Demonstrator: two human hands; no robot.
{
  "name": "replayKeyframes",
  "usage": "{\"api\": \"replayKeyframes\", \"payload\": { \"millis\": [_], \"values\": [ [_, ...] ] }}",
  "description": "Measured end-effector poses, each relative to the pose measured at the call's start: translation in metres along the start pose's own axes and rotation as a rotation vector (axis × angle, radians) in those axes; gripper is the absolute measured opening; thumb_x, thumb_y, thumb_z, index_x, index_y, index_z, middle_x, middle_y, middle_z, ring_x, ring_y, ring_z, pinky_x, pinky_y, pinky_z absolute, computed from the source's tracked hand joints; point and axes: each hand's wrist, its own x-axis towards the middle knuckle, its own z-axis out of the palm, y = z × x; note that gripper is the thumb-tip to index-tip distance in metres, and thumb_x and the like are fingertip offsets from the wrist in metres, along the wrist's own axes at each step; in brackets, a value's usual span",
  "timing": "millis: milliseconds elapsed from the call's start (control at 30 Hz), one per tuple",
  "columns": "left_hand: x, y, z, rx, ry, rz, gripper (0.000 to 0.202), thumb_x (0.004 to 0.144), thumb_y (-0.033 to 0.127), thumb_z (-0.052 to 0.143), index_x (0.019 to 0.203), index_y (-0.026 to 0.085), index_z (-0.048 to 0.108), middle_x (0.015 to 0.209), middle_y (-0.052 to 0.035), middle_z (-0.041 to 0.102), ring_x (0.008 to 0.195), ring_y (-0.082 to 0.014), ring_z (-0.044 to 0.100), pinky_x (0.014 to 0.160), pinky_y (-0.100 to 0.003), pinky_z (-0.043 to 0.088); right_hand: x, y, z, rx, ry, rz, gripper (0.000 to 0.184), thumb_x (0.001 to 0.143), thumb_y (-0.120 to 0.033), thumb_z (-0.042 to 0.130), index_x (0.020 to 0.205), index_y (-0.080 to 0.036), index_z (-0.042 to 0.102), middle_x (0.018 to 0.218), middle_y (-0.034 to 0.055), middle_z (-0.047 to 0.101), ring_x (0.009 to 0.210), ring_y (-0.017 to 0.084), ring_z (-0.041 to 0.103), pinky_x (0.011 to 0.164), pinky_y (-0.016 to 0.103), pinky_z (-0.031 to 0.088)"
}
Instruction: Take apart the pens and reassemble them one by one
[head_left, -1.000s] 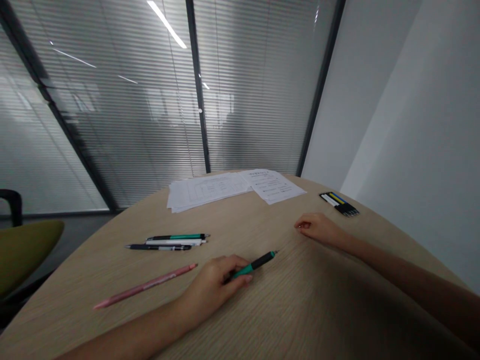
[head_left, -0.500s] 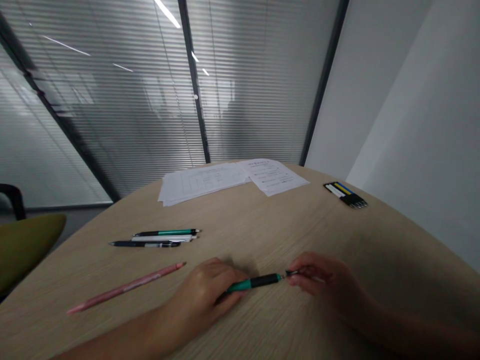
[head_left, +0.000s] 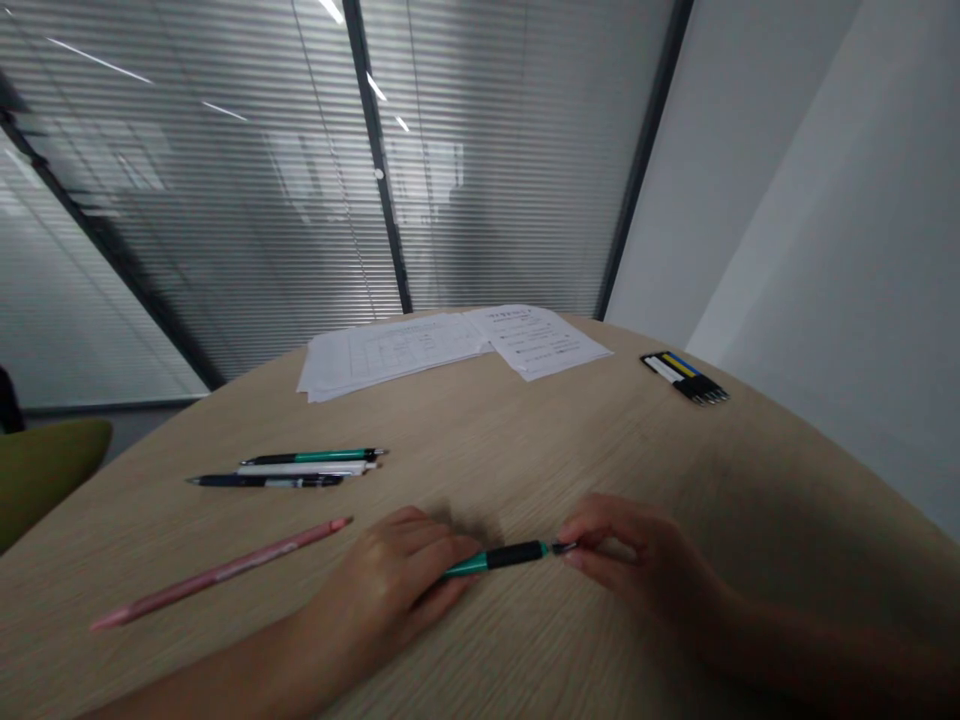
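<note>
My left hand [head_left: 409,570] rests low over the table, its fingers closed around a green pen with a black grip [head_left: 516,555]. The pen's rear part is hidden under the hand. Its narrow green end points right. There, my right hand [head_left: 630,545] pinches a small dark piece [head_left: 562,547], perhaps a pen tip, between thumb and forefinger. Only a slight gap, if any, lies between piece and pen; contact is hard to make out. A pink pen [head_left: 225,572] lies on the wooden table [head_left: 480,430], left of my left hand.
Farther left lie a green-and-black pen [head_left: 319,456], a white pen [head_left: 307,468] and a dark pen [head_left: 262,481], side by side. Printed sheets [head_left: 397,350] are at the back. A black case of pens or refills [head_left: 684,377] lies back right. A green chair [head_left: 52,465] stands left.
The view has shifted a little, so most things appear farther left and higher. The small dark piece in my right hand is slightly closer to the pen's end. Both holds look the same.
</note>
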Motion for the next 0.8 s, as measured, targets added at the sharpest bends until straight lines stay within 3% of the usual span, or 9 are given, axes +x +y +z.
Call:
{"api": "replayKeyframes", "payload": {
  "millis": [133,400,800],
  "values": [
    [0.0022,0.0016,-0.0009,0.027,0.018,0.03,0.015,0.083,0.016,0.042,0.092,0.017,0.054,0.074,-0.0038,0.066,0.063,-0.0156,0.06,0.061,-0.028,0.045,0.0008,-0.0026,-0.0003,-0.018,-0.008,-0.126,0.007,0.073,-0.017,0.052,0.071,-0.015,0.058,0.063,0.0047,0.06,0.059,0.013,0.057,0.054,0.025,0.047],
    [0.0002,-0.0004,0.0057,0.086,0.125,0.137,0.015,0.085,0.015,0.041,0.092,0.015,0.053,0.067,-0.0025,0.063,0.056,-0.014,0.058,0.056,-0.027,0.045,0.0019,0.0003,0.001,-0.036,0.026,-0.234,0.006,0.075,-0.015,0.052,0.071,-0.015,0.057,0.063,0.0044,0.058,0.059,0.013,0.055,0.055,0.025,0.046],
    [0.001,0.005,0.0047,0.233,0.186,0.206,0.016,0.087,0.013,0.038,0.089,0.012,0.054,0.06,-0.0014,0.062,0.051,-0.0131,0.057,0.054,-0.028,0.044,0.001,-0.0011,0.0029,-0.129,-0.028,-0.155,0.013,0.077,-0.019,0.048,0.066,-0.015,0.054,0.057,-0.0001,0.05,0.051,0.009,0.047,0.047,0.019,0.038]
  ]
}}
